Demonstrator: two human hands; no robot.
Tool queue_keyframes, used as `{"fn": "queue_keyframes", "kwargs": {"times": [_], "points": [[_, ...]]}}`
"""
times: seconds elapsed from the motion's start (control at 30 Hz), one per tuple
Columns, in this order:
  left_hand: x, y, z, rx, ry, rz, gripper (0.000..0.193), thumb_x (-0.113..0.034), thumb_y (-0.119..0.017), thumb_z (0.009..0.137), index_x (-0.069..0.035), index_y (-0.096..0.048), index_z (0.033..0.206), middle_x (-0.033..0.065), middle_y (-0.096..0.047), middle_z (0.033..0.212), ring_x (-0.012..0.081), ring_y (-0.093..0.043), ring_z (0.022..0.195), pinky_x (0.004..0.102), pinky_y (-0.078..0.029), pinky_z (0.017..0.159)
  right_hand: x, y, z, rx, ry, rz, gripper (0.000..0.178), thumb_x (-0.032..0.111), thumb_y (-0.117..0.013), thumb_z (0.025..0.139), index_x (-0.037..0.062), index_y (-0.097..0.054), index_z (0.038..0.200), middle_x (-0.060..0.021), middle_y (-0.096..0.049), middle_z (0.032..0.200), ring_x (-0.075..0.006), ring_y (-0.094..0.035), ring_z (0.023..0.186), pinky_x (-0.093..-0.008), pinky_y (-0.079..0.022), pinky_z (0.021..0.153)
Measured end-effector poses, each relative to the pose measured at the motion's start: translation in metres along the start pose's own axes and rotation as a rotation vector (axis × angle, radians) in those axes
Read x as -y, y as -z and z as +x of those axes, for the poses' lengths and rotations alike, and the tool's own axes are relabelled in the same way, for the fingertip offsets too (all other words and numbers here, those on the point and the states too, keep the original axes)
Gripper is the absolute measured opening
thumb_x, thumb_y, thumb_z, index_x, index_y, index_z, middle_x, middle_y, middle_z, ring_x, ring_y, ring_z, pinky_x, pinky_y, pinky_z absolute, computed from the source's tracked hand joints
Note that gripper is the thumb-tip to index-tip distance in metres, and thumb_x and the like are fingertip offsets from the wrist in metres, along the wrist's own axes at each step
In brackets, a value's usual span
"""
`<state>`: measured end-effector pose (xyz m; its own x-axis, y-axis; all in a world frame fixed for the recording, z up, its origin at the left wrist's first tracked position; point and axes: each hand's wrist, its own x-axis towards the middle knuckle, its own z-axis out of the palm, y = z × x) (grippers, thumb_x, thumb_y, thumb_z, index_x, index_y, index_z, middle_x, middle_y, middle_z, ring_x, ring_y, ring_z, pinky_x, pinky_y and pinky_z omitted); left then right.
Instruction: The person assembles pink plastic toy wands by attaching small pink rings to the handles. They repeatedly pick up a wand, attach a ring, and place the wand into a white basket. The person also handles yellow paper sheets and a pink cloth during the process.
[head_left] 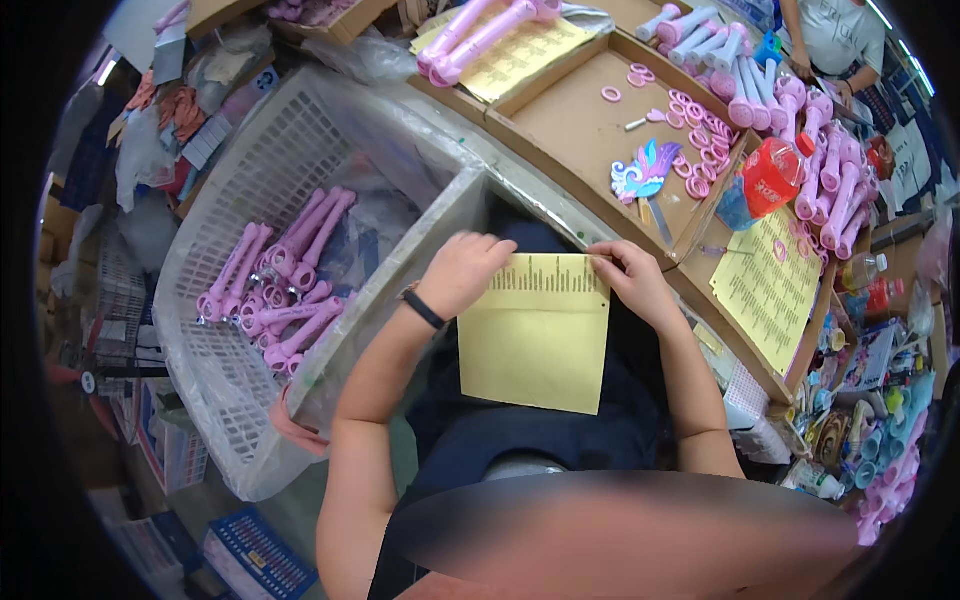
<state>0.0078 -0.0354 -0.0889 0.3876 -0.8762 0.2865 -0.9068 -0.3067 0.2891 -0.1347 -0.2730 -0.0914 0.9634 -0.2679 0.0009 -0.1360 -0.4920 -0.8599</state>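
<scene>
A yellow paper sheet point(533, 355) hangs over my lap, held up by its two upper corners. It has rows of small dark marks along the top strip, and a crease or edge runs across below them. The lower part is plain yellow. My left hand point(462, 275), with a dark band at the wrist, pinches the upper left corner, its fingers curled. At the upper right corner my right hand point(635, 283) grips the sheet between thumb and fingers.
To my left stands a white plastic basket point(210, 400) with several pink handles point(300, 315). Ahead, a cardboard tray point(560, 115) holds pink rings point(700, 140) and a wing-shaped piece point(645, 172). A red-labelled bottle point(772, 178) and another yellow sheet point(775, 285) lie right. Another person point(840, 40) is far right.
</scene>
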Motion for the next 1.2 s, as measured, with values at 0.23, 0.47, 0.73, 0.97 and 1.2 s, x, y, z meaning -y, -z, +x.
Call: {"fn": "queue_keyframes", "kwargs": {"times": [0.23,0.47,0.73,0.97,1.2], "points": [[-0.03,-0.052,0.025,-0.186,0.299,-0.28,0.018,-0.019,-0.068,0.082,-0.004,-0.058,0.084,0.011,-0.058,0.079,0.0305,-0.057,0.078,0.0401,-0.046,0.069,-0.01,-0.021,0.004,-0.224,0.387,-0.491,0.017,0.013,-0.068,0.08,0.0061,-0.068,0.096,-0.0084,-0.063,0.087,-0.0283,-0.06,0.082,-0.0366,-0.05,0.071],[-0.028,-0.058,0.021,-0.219,0.375,-0.338,0.019,-0.015,-0.071,0.079,-0.004,-0.056,0.08,0.0104,-0.056,0.076,0.0299,-0.056,0.072,0.0395,-0.045,0.065,-0.022,-0.037,-0.001,-0.311,0.439,-0.545,0.021,0.01,-0.072,0.075,0.0072,-0.07,0.095,-0.0046,-0.059,0.082,-0.0246,-0.056,0.077,-0.0353,-0.046,0.069],[-0.024,-0.059,0.022,-0.21,0.363,-0.34,0.02,-0.016,-0.071,0.078,-0.004,-0.055,0.08,0.0095,-0.056,0.075,0.0297,-0.056,0.071,0.0396,-0.044,0.065,-0.02,-0.037,0.001,-0.311,0.528,-0.598,0.031,0.004,-0.069,0.07,0.0092,-0.07,0.101,-0.0021,-0.06,0.086,-0.0232,-0.057,0.084,-0.0356,-0.045,0.073],[-0.022,-0.059,0.024,-0.197,0.367,-0.367,0.019,-0.016,-0.071,0.079,-0.005,-0.055,0.08,0.0086,-0.056,0.076,0.0288,-0.055,0.07,0.0394,-0.043,0.064,-0.015,-0.037,0.012,-0.141,0.521,-0.558,0.035,0.004,-0.067,0.068,0.0078,-0.069,0.102,-0.0037,-0.061,0.09,-0.0246,-0.058,0.087,-0.0377,-0.045,0.078],[-0.024,-0.059,0.022,-0.22,0.354,-0.365,0.019,-0.017,-0.071,0.078,-0.006,-0.055,0.079,0.007,-0.056,0.076,0.0276,-0.055,0.071,0.0382,-0.043,0.065,-0.019,-0.033,0.009,-0.156,0.63,-0.552,0.036,0.006,-0.07,0.067,0.0074,-0.069,0.103,-0.0038,-0.064,0.096,-0.0242,-0.059,0.09,-0.0373,-0.047,0.081]]}}
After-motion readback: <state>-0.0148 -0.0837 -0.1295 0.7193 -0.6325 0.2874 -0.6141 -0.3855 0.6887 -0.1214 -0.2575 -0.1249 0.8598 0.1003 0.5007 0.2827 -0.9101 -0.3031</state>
